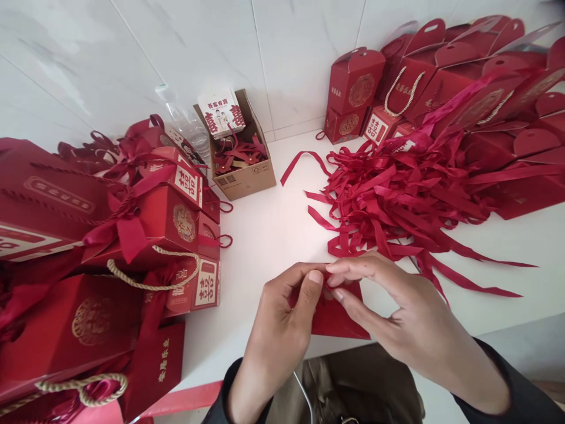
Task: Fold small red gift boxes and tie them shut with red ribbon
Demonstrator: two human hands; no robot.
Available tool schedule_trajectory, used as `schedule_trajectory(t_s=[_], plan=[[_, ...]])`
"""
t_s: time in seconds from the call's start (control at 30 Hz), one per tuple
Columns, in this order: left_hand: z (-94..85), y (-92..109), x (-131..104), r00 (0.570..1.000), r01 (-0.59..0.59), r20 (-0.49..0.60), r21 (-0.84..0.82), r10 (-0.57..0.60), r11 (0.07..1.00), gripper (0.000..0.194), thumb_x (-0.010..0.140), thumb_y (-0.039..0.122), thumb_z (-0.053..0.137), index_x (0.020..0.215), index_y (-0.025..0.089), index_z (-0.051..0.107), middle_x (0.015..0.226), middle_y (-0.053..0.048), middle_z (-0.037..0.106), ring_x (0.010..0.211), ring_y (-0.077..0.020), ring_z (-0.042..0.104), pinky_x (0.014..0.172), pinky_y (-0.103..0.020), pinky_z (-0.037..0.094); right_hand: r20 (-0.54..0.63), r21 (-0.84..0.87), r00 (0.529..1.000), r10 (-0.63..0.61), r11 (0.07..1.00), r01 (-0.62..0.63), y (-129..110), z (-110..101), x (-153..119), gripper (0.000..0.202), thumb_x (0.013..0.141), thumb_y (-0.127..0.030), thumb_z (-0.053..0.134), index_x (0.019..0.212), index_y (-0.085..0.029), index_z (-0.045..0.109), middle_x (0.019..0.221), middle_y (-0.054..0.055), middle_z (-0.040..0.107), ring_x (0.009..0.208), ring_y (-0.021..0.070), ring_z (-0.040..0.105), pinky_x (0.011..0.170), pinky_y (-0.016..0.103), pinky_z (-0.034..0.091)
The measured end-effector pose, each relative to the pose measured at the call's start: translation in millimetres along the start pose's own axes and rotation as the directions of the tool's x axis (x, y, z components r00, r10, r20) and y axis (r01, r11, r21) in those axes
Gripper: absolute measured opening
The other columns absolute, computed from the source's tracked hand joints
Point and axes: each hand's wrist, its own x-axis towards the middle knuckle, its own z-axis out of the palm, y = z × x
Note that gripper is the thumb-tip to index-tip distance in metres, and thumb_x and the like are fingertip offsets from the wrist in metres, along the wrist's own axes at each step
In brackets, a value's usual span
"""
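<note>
White surface (260, 229): ribbon-tied red cardboard boxes (165, 212) look done, loose red satin ribbons (388, 200) unused. Left hand (286, 312) pinches a red cardboard piece (339, 322), seemingly unfinished; right hand's (392, 300) grip, can't tell.

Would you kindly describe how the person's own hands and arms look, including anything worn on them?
The left hand and right hand are bare: no gloves, rings or watch show. The left sleeve and right sleeve are dark, nearly black, without visible markings, and end near the wrists.
</note>
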Motion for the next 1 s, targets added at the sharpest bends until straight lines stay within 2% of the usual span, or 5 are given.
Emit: schedule_trajectory(t_s=[0.2, 0.5, 0.67, 0.87, 1.0], plan=[[-1.5, -1.7, -2.1, 0.998, 0.032, 0.060, -0.026, -0.031, 0.999, 0.020, 0.102, 0.031, 0.066, 0.119, 0.027, 0.076, 0.113, 0.000, 0.080, 0.101, -0.0128, 0.072, 0.094, -0.021, 0.055, 0.021, -0.016, 1.000, -0.007, 1.000, 0.008, 1.2, 1.0, -3.7, 0.033, 0.102, -0.016, 0.058, 0.129, -0.035, 0.057, 0.118, -0.006, 0.075, 0.104, 0.0116, 0.075, 0.096, 0.024, 0.058], [-1.5, -8.6, -5.3, 0.999, 0.048, -0.018, 0.013, -0.048, 0.999, 0.026, 0.099, 0.023, 0.066, 0.123, 0.029, 0.072, 0.111, 0.001, 0.081, 0.099, -0.0114, 0.074, 0.090, -0.021, 0.059, 0.022, -0.110, 0.998, 0.066, 0.992, -0.063, 0.7, -0.8, 0.3, 0.020, 0.107, -0.027, 0.052, 0.124, -0.030, 0.061, 0.121, 0.001, 0.077, 0.111, 0.0191, 0.074, 0.098, 0.035, 0.060], [1.9, -11.4, -8.7, 0.994, -0.045, -0.089, 0.122, 0.056, 0.992, 0.037, 0.098, 0.018, 0.065, 0.132, 0.033, 0.064, 0.089, 0.006, 0.078, 0.080, -0.0090, 0.073, 0.081, -0.020, 0.060, 0.065, -0.143, 0.996, 0.067, 0.988, -0.058, 5.8, 0.4, 1.1, 0.032, 0.104, -0.024, 0.052, 0.135, -0.028, 0.055, 0.122, 0.004, 0.076, 0.109, 0.0212, 0.075, 0.095, 0.040, 0.061], [1.7, -20.5, -11.6, 0.956, -0.209, -0.104, 0.414, 0.274, 0.886, 0.044, 0.098, 0.012, 0.062, 0.135, 0.035, 0.064, 0.113, 0.001, 0.078, 0.097, -0.0127, 0.075, 0.087, -0.025, 0.061, 0.067, -0.039, 0.986, 0.154, 0.988, -0.152, 2.4, -3.8, 4.7, 0.026, 0.102, -0.024, 0.056, 0.127, -0.032, 0.060, 0.102, -0.002, 0.076, 0.093, 0.0186, 0.076, 0.086, 0.034, 0.062], [5.5, -27.5, -11.6, 0.899, -0.282, -0.127, 0.563, 0.418, 0.777, 0.035, 0.096, 0.006, 0.062, 0.122, 0.030, 0.067, 0.103, 0.001, 0.076, 0.093, -0.0132, 0.073, 0.080, -0.024, 0.060, 0.105, 0.046, 0.971, 0.216, 0.974, -0.222, 1.0, -5.1, 5.3, 0.017, 0.104, -0.028, 0.057, 0.119, -0.033, 0.063, 0.104, -0.003, 0.077, 0.096, 0.0173, 0.075, 0.083, 0.029, 0.060]])
